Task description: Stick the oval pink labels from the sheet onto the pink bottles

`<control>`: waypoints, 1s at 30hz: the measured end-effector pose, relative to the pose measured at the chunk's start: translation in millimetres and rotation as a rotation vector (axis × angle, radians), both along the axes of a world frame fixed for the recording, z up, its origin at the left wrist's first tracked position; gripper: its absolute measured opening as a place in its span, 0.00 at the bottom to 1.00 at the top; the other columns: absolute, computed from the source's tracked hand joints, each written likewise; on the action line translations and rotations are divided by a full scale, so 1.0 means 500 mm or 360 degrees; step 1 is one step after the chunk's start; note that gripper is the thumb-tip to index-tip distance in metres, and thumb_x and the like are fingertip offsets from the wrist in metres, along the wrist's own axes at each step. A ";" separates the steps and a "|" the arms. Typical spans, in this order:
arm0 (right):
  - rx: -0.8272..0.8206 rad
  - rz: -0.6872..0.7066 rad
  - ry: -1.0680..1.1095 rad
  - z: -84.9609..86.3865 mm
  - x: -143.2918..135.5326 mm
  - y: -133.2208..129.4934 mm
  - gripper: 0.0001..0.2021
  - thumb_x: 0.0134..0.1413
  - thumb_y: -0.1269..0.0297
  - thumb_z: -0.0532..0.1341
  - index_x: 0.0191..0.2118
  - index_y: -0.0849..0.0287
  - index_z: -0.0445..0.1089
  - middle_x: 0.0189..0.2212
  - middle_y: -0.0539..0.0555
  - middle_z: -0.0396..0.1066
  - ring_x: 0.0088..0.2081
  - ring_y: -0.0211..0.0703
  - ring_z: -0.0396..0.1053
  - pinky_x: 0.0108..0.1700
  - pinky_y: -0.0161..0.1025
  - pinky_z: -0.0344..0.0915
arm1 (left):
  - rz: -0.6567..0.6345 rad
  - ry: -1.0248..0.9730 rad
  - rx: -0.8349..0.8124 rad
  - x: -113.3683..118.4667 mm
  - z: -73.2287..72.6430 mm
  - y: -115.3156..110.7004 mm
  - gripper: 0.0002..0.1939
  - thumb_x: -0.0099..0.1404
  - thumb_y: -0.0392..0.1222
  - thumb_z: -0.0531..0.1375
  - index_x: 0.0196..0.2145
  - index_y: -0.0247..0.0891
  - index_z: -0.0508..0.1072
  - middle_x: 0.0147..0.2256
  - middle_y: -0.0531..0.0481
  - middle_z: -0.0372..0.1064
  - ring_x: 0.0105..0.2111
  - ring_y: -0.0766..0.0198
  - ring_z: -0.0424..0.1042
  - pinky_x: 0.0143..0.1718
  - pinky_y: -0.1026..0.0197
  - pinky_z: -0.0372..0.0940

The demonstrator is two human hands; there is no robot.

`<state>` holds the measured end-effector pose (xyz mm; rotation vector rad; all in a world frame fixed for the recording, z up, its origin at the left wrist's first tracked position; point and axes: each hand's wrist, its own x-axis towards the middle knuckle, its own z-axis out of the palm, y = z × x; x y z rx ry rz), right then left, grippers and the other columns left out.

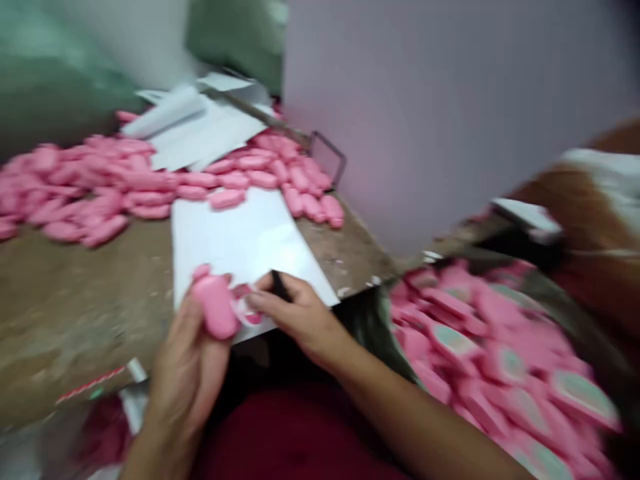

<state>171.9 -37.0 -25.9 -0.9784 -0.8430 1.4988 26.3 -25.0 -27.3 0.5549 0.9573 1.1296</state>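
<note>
My left hand point(187, 357) is closed round a smooth pink oval bar point(216, 307), with another pink bit showing at its upper edge. Close beside it on the right, my right hand point(300, 317) pinches a slim black tool point(280, 287) whose kind is blurred. Between the hands, at the right fingertips, is a small pink and white piece point(247, 310); motion blur hides its exact shape. Both hands are over the near edge of a white sheet point(235, 233) lying on the worktop.
Many pink bars point(100, 180) are heaped along the back of the brown worktop point(100, 287), with loose white papers point(200, 127) on them. To the lower right, a dark sack point(370, 327) holds pink pieces point(500, 353), several with pale green faces. A grey wall point(425, 113) rises behind.
</note>
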 end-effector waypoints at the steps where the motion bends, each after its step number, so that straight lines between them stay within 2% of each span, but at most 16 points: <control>1: -0.0040 -0.0007 -0.0085 -0.001 0.004 0.004 0.12 0.51 0.57 0.70 0.29 0.57 0.70 0.25 0.45 0.66 0.29 0.34 0.61 0.38 0.35 0.62 | 0.0063 0.0022 -0.0037 -0.011 0.010 -0.002 0.21 0.61 0.51 0.69 0.50 0.45 0.74 0.46 0.49 0.76 0.45 0.62 0.74 0.50 0.60 0.69; 5: -0.0053 0.0105 -0.0310 -0.004 0.003 0.014 0.11 0.54 0.56 0.68 0.30 0.57 0.71 0.27 0.47 0.69 0.31 0.37 0.64 0.38 0.36 0.63 | 0.0148 0.0161 -0.0095 -0.027 0.020 -0.007 0.34 0.50 0.45 0.75 0.53 0.43 0.71 0.39 0.52 0.75 0.36 0.67 0.74 0.40 0.66 0.70; 7: -0.0021 0.0127 -0.0383 -0.003 -0.005 0.012 0.10 0.55 0.56 0.67 0.32 0.56 0.72 0.30 0.48 0.71 0.32 0.38 0.66 0.39 0.36 0.63 | 0.0123 0.0252 -0.0073 -0.029 0.016 -0.010 0.36 0.48 0.41 0.75 0.54 0.44 0.69 0.35 0.54 0.73 0.33 0.69 0.72 0.38 0.67 0.68; 9: 0.0005 0.0123 -0.0460 -0.001 -0.013 0.010 0.10 0.56 0.55 0.66 0.32 0.56 0.72 0.31 0.49 0.72 0.33 0.39 0.67 0.39 0.36 0.64 | 0.0047 0.0305 -0.0050 -0.031 0.010 -0.014 0.36 0.49 0.40 0.75 0.55 0.44 0.68 0.34 0.55 0.72 0.31 0.70 0.71 0.38 0.68 0.67; 13: 0.0084 0.0106 -0.0633 -0.002 -0.019 0.008 0.10 0.56 0.55 0.65 0.33 0.56 0.73 0.30 0.49 0.72 0.33 0.40 0.68 0.38 0.37 0.65 | -0.0017 0.0478 0.0042 -0.033 -0.003 -0.017 0.30 0.49 0.43 0.75 0.50 0.44 0.72 0.43 0.53 0.70 0.35 0.70 0.70 0.39 0.68 0.66; 15: 0.0160 0.0085 -0.0840 -0.006 -0.012 0.009 0.09 0.57 0.55 0.64 0.35 0.56 0.75 0.30 0.51 0.74 0.33 0.42 0.70 0.38 0.38 0.66 | -0.0035 0.0579 0.0090 -0.036 -0.006 -0.015 0.29 0.51 0.44 0.74 0.49 0.45 0.72 0.45 0.52 0.70 0.37 0.68 0.70 0.40 0.66 0.67; 19: 0.0202 -0.0135 -0.1258 -0.010 0.024 0.019 0.14 0.53 0.54 0.66 0.44 0.54 0.78 0.34 0.54 0.78 0.35 0.47 0.73 0.40 0.42 0.67 | -0.0039 0.0614 0.0036 -0.043 0.002 -0.012 0.30 0.49 0.44 0.75 0.49 0.44 0.72 0.42 0.52 0.70 0.36 0.66 0.70 0.38 0.65 0.67; 21: 0.0169 -0.0184 -0.1228 -0.006 0.041 0.027 0.14 0.53 0.53 0.66 0.41 0.54 0.79 0.33 0.54 0.78 0.35 0.47 0.73 0.39 0.42 0.67 | -0.0045 0.0526 -0.0027 -0.043 0.012 -0.011 0.30 0.47 0.42 0.75 0.48 0.44 0.73 0.42 0.52 0.70 0.36 0.67 0.70 0.37 0.66 0.67; 24: 0.0112 -0.0041 -0.1042 0.000 0.048 0.033 0.12 0.52 0.51 0.66 0.32 0.55 0.77 0.28 0.51 0.74 0.31 0.43 0.69 0.36 0.39 0.65 | -0.0072 0.0373 -0.0094 -0.038 0.022 -0.010 0.30 0.47 0.40 0.74 0.48 0.43 0.72 0.39 0.53 0.70 0.33 0.69 0.69 0.34 0.68 0.66; 27: 0.0016 0.0094 -0.0823 -0.002 0.034 0.033 0.12 0.52 0.52 0.67 0.30 0.56 0.74 0.25 0.48 0.69 0.28 0.39 0.64 0.32 0.37 0.62 | -0.0093 0.0301 -0.0140 -0.032 0.020 -0.009 0.29 0.48 0.40 0.73 0.48 0.42 0.72 0.36 0.54 0.69 0.31 0.71 0.67 0.33 0.69 0.65; 30: -0.0082 0.0135 -0.0602 -0.005 0.018 0.032 0.12 0.50 0.53 0.68 0.30 0.56 0.73 0.24 0.47 0.67 0.26 0.36 0.61 0.30 0.36 0.59 | -0.0195 0.0298 -0.0141 -0.030 0.010 -0.010 0.28 0.49 0.41 0.73 0.48 0.43 0.71 0.36 0.53 0.70 0.30 0.71 0.67 0.32 0.68 0.63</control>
